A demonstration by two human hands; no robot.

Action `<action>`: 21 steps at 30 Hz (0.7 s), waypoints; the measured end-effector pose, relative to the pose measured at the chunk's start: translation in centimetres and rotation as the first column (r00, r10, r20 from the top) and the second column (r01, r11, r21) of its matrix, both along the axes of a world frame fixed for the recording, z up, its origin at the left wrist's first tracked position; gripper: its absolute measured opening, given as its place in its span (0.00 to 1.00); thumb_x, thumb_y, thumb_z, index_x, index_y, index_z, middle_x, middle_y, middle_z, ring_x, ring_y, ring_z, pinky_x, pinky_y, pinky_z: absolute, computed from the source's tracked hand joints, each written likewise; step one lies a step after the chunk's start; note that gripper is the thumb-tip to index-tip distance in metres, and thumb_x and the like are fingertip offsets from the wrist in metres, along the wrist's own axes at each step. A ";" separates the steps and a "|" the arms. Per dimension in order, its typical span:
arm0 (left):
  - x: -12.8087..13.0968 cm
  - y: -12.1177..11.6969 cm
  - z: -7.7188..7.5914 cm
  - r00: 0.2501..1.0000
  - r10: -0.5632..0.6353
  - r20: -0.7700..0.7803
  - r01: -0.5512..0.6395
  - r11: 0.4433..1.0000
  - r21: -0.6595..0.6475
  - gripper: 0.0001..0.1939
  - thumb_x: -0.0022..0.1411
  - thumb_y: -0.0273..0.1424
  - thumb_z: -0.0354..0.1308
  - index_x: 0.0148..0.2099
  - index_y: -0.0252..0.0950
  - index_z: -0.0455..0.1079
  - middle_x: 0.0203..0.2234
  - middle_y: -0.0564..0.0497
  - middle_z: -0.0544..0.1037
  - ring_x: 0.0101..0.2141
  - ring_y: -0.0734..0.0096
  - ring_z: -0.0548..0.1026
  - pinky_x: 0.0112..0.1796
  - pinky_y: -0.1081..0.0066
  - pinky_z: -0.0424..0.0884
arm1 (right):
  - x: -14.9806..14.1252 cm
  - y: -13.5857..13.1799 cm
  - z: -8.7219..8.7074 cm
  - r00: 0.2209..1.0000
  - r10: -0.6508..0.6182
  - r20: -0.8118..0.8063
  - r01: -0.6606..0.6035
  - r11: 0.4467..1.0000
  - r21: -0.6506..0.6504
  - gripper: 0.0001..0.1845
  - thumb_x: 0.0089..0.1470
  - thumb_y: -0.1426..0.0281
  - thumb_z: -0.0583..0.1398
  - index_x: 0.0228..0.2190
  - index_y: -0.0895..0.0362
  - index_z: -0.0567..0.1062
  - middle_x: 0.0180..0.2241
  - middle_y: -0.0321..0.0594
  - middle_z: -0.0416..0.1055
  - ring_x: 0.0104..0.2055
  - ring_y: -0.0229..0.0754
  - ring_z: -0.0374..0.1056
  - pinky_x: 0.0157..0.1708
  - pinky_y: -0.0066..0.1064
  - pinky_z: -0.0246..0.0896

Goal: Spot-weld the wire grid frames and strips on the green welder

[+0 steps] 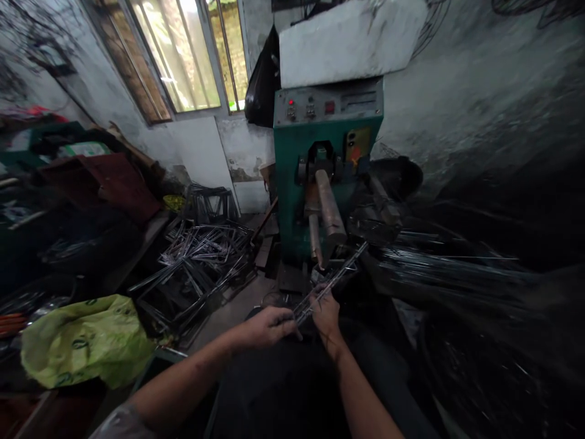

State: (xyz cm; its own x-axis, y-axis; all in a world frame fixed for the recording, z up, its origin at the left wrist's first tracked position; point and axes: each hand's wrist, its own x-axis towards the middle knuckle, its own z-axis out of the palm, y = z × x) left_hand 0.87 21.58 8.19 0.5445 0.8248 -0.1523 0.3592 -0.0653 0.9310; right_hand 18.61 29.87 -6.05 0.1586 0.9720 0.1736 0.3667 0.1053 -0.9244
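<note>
A small bundle of thin metal rods slants up to the right in front of the green spot welding machine. My right hand is closed around the rods near their middle. At their lower left end, my left hand has its fingers closed on the same rods. The upper tips of the rods lie just below the machine's thick copper-coloured arm. A shorter lower arm juts out beneath it.
A heap of bent wire frames lies on the floor to the left, beyond a yellow-green sack. Many straight metal rods are stacked at the right. A white foam block rests on the machine, with a black bag hanging beside it.
</note>
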 end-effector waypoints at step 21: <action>-1.4 0.5 -0.2 0.889 0.079 -0.451 0.088 0.937 0.337 0.06 0.65 0.33 0.50 0.40 0.38 0.67 0.32 0.50 0.76 0.36 0.68 0.73 0.41 0.72 0.67 | 0.8 -7.2 -0.1 0.984 -0.062 -0.169 0.051 0.996 -0.068 0.30 0.50 0.54 0.60 0.51 0.57 0.68 0.44 0.48 0.75 0.46 0.51 0.72 0.46 0.42 0.68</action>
State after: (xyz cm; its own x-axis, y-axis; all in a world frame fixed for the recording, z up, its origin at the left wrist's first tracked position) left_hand -0.53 22.05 8.02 0.4877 0.8680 -0.0937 0.7324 -0.3484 0.5850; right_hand 19.40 22.66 -6.18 0.2354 0.9688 0.0780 0.2061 0.0286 -0.9781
